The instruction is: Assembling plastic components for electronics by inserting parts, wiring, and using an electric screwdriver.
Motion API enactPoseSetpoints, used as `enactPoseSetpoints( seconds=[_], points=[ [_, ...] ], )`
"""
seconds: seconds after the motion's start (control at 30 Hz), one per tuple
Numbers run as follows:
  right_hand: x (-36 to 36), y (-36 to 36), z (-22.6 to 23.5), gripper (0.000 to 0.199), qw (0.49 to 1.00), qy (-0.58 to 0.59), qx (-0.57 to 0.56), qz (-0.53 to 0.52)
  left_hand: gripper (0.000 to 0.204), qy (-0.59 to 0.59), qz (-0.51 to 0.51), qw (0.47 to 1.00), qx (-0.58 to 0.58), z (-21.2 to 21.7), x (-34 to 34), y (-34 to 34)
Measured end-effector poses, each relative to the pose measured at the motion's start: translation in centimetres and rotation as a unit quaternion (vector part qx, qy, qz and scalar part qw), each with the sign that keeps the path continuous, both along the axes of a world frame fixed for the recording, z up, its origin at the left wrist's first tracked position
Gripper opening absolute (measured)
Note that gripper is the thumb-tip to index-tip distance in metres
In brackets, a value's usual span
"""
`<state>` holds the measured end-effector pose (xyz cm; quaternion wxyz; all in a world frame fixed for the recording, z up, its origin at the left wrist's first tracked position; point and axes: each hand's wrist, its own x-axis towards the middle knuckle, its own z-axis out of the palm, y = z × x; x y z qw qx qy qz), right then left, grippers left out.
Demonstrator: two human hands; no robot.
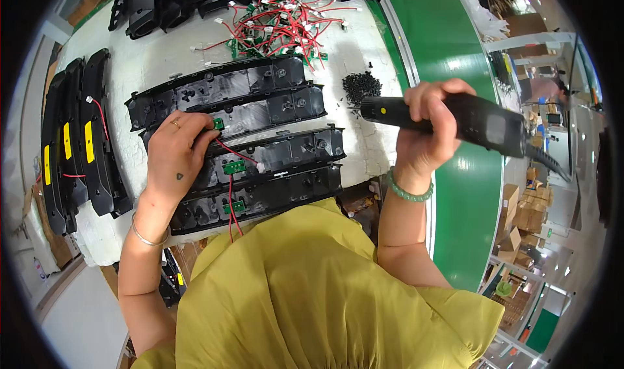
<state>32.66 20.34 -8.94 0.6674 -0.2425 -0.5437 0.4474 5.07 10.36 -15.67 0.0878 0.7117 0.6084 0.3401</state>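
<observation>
My left hand (173,153) pinches a small green circuit board (218,124) with a red wire, at the second of several long black plastic housings (260,115) lying side by side. My right hand (427,125) is wrapped round a black electric screwdriver (487,123), its tip pointing left over a pile of small black screws (361,87). In the two nearer housings sit more green boards; one is this board (234,167), another this nearest board (234,207), with red wires. The farthest housing (214,86) holds a few loose screws.
A tangled heap of boards with red wires (279,27) lies at the back of the white work surface (351,131). Black housings with yellow labels (89,141) stand at the left. Along the right runs a green belt (465,239). More black parts (175,5) lie at the far edge.
</observation>
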Motion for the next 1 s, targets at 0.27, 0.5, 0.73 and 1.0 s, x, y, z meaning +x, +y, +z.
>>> enactPoseSetpoints(
  seconds=[0.27,0.5,0.73,1.0],
  points=[
    [-0.4,0.9,-0.8,0.023,1.000,-0.001,-0.020,-0.004,0.019,0.036,-0.016,0.999,0.021,4.1,1.9,0.8],
    [-0.1,-0.3,1.3,0.027,0.997,0.046,0.009,0.059,0.018,0.003,-0.133,0.989,0.071,4.3,5.8,4.6],
    [-0.2,-2.5,4.5,0.025,0.982,0.067,0.060,0.163,0.014,0.020,-0.211,0.969,0.128,3.2,8.5,6.9],
    [-0.1,-3.5,5.8,0.029,0.967,0.082,0.087,0.225,0.013,-0.156,-0.187,0.962,0.119,3.6,7.8,5.5]
  ],
)
